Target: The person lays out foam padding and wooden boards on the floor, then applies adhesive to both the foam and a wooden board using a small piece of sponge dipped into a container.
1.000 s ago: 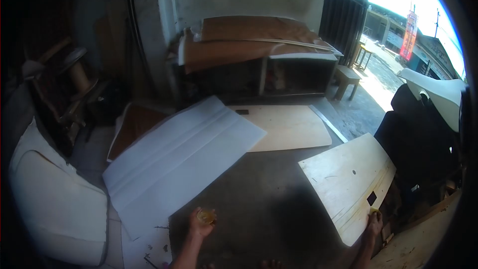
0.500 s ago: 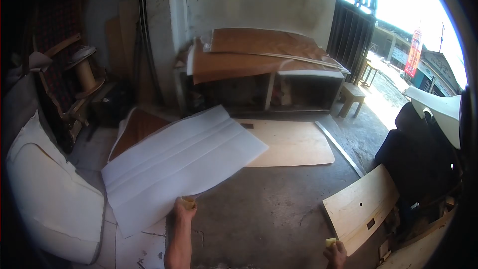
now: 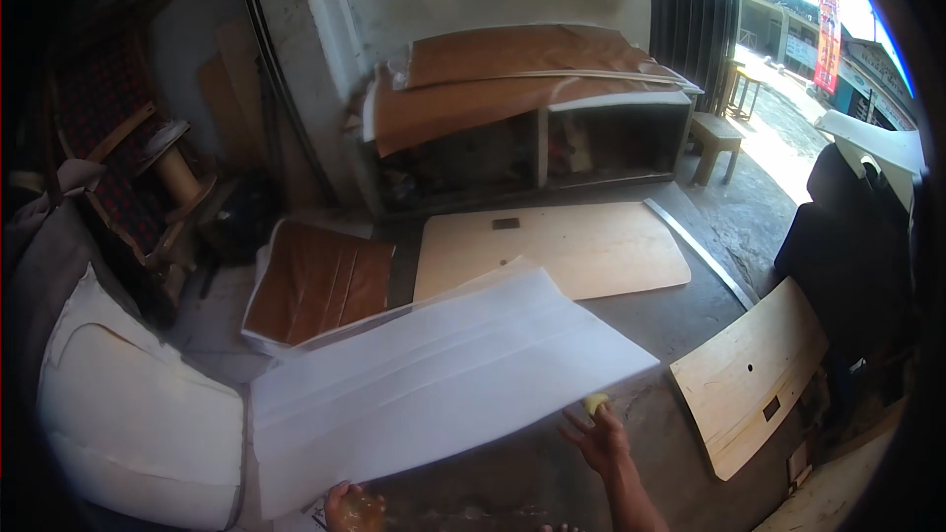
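A white padded sheet (image 3: 434, 374) lies slantwise across the middle, over one corner of a plywood panel (image 3: 562, 246). Below its lower left edge, my left hand (image 3: 353, 509) is closed round a small container with yellowish contents (image 3: 369, 510). My right hand (image 3: 603, 436) is beside the sheet's lower right edge and holds a small yellow piece (image 3: 595, 402) between thumb and fingers, with other fingers spread. To its right, a second plywood panel (image 3: 754, 379) with a round hole and a dark rectangular cutout leans at a tilt.
Brown covering material (image 3: 522, 69) lies on a low cabinet (image 3: 542, 153) at the back. A folded brown piece (image 3: 315, 286) is left of the plywood. White padding (image 3: 143, 404) stands at the far left, a wooden stool (image 3: 716, 136) near the doorway, a metal strip (image 3: 700, 254) on the floor.
The white sheet has shifted right and turned, uncovering more plywood and the brown piece. My right hand has left the tilted panel and moved left to the sheet. My left hand is lower.
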Demonstrator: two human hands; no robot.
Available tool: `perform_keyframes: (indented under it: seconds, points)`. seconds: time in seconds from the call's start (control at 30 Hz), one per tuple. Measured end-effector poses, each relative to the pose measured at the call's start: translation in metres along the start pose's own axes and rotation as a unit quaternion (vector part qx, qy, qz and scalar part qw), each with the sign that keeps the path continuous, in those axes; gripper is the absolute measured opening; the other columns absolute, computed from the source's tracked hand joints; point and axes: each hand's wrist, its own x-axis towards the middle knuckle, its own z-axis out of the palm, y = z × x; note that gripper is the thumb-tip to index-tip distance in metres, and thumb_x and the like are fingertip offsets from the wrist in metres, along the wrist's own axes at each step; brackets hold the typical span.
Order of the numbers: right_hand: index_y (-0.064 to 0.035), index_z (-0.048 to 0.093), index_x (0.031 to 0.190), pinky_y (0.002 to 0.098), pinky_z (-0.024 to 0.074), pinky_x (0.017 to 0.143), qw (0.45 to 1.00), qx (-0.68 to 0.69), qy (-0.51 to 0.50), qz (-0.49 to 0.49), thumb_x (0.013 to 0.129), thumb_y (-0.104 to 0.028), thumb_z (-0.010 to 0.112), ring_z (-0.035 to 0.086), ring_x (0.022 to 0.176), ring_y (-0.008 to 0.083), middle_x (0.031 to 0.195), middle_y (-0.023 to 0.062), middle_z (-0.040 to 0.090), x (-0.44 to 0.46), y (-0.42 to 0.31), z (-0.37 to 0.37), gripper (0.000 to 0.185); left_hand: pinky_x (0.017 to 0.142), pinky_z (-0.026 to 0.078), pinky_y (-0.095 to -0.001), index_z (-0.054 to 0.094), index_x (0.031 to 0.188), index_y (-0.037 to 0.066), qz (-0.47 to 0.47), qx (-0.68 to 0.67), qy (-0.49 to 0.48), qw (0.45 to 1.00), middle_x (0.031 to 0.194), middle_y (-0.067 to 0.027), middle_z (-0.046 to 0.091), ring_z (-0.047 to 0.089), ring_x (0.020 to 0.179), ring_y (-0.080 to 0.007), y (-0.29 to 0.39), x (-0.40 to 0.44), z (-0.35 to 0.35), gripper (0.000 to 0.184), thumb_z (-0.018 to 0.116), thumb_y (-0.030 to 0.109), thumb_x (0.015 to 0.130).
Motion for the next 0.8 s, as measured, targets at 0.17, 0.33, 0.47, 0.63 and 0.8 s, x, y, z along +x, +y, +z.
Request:
perform_keyframes:
  seconds: [0.17, 0.33, 0.47, 0.63, 0.8]
  points:
    - [-0.0158, 0.047, 0.138, 0.0609, 0.0395, 0.104, 0.976, 0.139, -0.053, -0.156, 0.093, -0.031, 0.061, 0.043, 0.131, 0.0362, 0.145, 0.011, 0.044, -0.033, -0.031, -0.052, 0.049, 0.075, 0.056, -0.0432, 0.065, 0.1, 0.007, 0.065, 0.001, 0.217, 0.974, 0.093, -0.0116, 0.068, 0.066, 0.084, -0.0284, -0.007, -0.069, 0.002, 0.034, 0.052, 0.039, 0.096]
    - [-0.023, 0.048, 0.131, 0.056, 0.0426, 0.095, 0.976, -0.004, 0.152, -0.155, 0.094, -0.035, 0.063, 0.048, 0.125, 0.028, 0.135, 0.0042, 0.052, -0.078, -0.071, -0.083, 0.042, 0.072, 0.056, -0.0425, 0.065, 0.096, 0.007, 0.091, 0.001, 0.283, 0.955, 0.089, -0.0111, 0.068, 0.066, 0.081, -0.0282, -0.012, -0.086, -0.016, 0.031, 0.053, 0.037, 0.095]
    - [-0.0108, 0.06, 0.12, 0.0425, 0.0473, 0.091, 0.966, -0.212, 0.145, -0.038, 0.091, -0.027, 0.066, 0.056, 0.113, 0.0185, 0.126, 0.0051, 0.056, -0.037, -0.069, -0.079, 0.034, 0.07, 0.056, -0.042, 0.064, 0.093, 0.007, 0.094, 0.001, 0.309, 0.946, 0.086, -0.0106, 0.067, 0.066, 0.078, -0.028, -0.02, -0.09, -0.02, 0.03, 0.053, 0.035, 0.094]
    - [0.0002, 0.068, 0.112, 0.029, 0.0477, 0.075, 0.868, -0.472, 0.152, 0.034, 0.087, -0.025, 0.068, 0.062, 0.084, 0.0169, 0.092, 0.0082, 0.065, 0.034, -0.06, -0.008, 0.036, 0.067, 0.057, -0.0414, 0.064, 0.089, 0.007, 0.08, 0.012, 0.329, 0.941, 0.082, -0.01, 0.067, 0.066, 0.074, -0.0277, -0.032, -0.088, -0.021, 0.028, 0.054, 0.033, 0.093]
    - [-0.0009, 0.07, 0.112, 0.029, 0.0481, 0.08, 0.85, -0.524, 0.047, 0.04, 0.088, -0.026, 0.069, 0.063, 0.085, 0.0164, 0.091, 0.0083, 0.068, 0.053, -0.052, 0.072, 0.035, 0.064, 0.057, -0.0408, 0.064, 0.085, 0.007, 0.06, 0.028, 0.338, 0.939, 0.079, -0.0095, 0.066, 0.065, 0.071, -0.0274, -0.042, -0.078, -0.025, 0.026, 0.054, 0.031, 0.092]
